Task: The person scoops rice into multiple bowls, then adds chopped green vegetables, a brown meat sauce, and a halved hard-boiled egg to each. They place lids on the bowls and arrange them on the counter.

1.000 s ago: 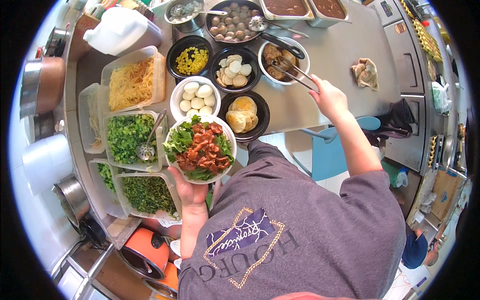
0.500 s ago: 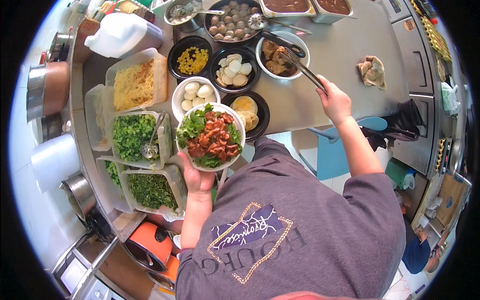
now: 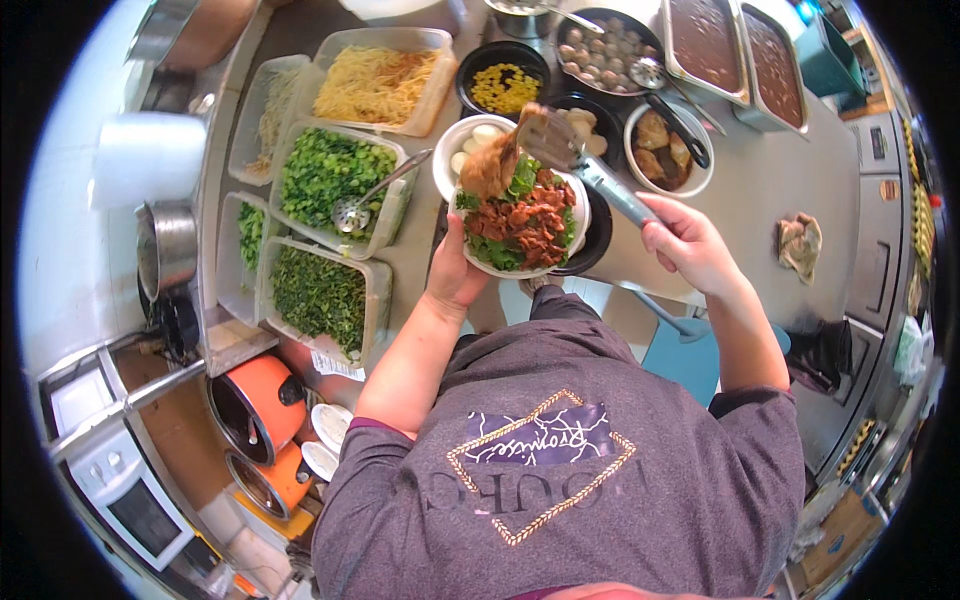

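Note:
My left hand (image 3: 458, 272) holds a white bowl (image 3: 583, 212) from its near-left side. Leafy lettuce (image 3: 490, 252) lines it, with reddish-brown chopped meat (image 3: 520, 220) on top. My right hand (image 3: 690, 245) is closed around metal tongs (image 3: 615, 190). At the tongs' far end is a browned, flat piece of food (image 3: 492, 168), perhaps meat, above the left part of the bowl. Its lower edge overlaps the greens, and I cannot tell whether it touches them. Behind the bowl, a white bowl of peeled eggs (image 3: 448, 165) and a black bowl of pale slices (image 3: 597, 143) are partly covered.
Clear tubs of shredded yellow food (image 3: 375, 85), chopped greens (image 3: 335, 175) and darker herbs (image 3: 318, 295) stand left. Corn (image 3: 503, 88), meatballs (image 3: 600, 55) and a white bowl of brown pieces (image 3: 655, 165) sit farther back. A crumpled cloth (image 3: 799, 247) lies right.
The tongs have come left from the white bowl of brown pieces, carrying one piece over the held bowl. My view has shifted, so the counter's contents appear farther right.

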Tool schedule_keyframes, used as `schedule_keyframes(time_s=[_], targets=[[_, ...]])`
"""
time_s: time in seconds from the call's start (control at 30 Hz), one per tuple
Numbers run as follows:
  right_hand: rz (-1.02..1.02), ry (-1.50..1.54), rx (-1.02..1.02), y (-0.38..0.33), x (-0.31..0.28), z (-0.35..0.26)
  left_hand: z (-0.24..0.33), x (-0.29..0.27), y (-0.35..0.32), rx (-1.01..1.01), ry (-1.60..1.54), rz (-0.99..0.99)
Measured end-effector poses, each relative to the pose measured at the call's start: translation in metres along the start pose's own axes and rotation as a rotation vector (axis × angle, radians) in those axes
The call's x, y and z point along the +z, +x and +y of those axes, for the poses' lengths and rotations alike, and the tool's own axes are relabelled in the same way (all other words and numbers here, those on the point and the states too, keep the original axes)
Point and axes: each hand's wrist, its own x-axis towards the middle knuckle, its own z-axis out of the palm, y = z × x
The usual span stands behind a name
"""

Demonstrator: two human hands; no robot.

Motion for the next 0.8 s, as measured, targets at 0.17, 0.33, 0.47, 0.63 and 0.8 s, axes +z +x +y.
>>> schedule_keyframes(time_s=[0.17,0.33,0.47,0.63,0.8], targets=[[-0.044,-0.240,0.161,0.030,0.022,-0.011,0.018,-0.009,-0.036,0.160,-0.002,0.083],[-0.096,-0.732,-0.196,0.054,0.038,-0.058,0.032,-0.017,-0.073,0.327,0.006,0.131],[-0.102,-0.808,-0.302,0.093,0.089,-0.090,0.038,-0.025,-0.103,0.414,0.011,0.190],[-0.456,-1.180,-0.423,0.131,0.174,-0.105,0.038,-0.045,-0.141,0.443,-0.120,0.229],[-0.654,-1.283,-0.631,0.144,0.230,-0.083,0.041,-0.056,-0.173,0.531,-0.335,0.301]])
